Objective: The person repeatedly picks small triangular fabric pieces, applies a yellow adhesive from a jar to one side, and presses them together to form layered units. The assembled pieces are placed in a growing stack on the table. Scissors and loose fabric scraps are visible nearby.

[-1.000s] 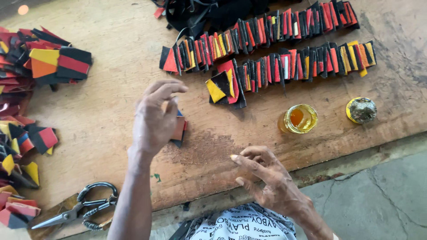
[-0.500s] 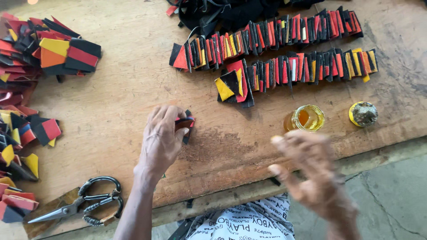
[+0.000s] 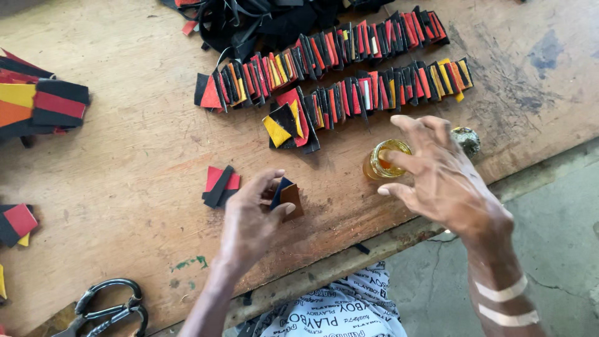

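The left hand (image 3: 249,218) sits low on the wooden table (image 3: 125,156), fingers closed around a small folded piece (image 3: 288,196) that looks brown on the outside with a dark blue or black layer tucked behind it. The thumb presses against its lower edge and the piece rests on the table right at the fingertips. Just to the left of that hand lies another little piece (image 3: 219,184), red with a black strip across it, not touching the hand.

The right hand (image 3: 437,175) hovers over to the right, fingers spread wide apart and holding nothing. Its fingertips are right at a small glass jar (image 3: 382,159) with amber liquid in it, and one finger seems to be over the jar's rim, though contact is hard to call. Peeking out behind that hand is a round lid (image 3: 468,140), dull and greenish.

Further back on the table are two long rows of pieces (image 3: 349,68) standing on edge like dominoes, in black, red, orange and yellow. A heap of black straps (image 3: 262,22) lies behind them. A stack of bigger striped pieces (image 3: 43,106) sits at the left edge, and a pair of scissors (image 3: 106,309) with black handles lies near the bottom left corner.
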